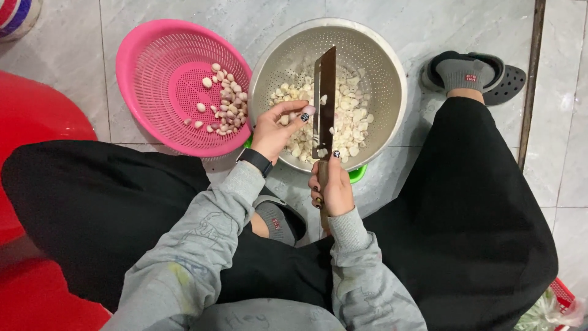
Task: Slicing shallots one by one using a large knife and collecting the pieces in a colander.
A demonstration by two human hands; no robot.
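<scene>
My right hand [331,191] grips the wooden handle of a cleaver [324,101], its blade held edge-up over a metal colander [392,73] full of peeled garlic cloves [349,122]. My left hand [278,127] pinches a garlic clove [308,111] against the blade's flat side, just above the colander. A pink plastic basket [153,79] to the left holds several unpeeled garlic cloves [226,104] along its right side.
I sit low with black trousers, knees spread, grey socks and black sandals [484,76] on a pale tiled floor. A red plastic object [30,122] is at the left. A green item [357,175] shows under the colander. A red basket corner [560,294] is bottom right.
</scene>
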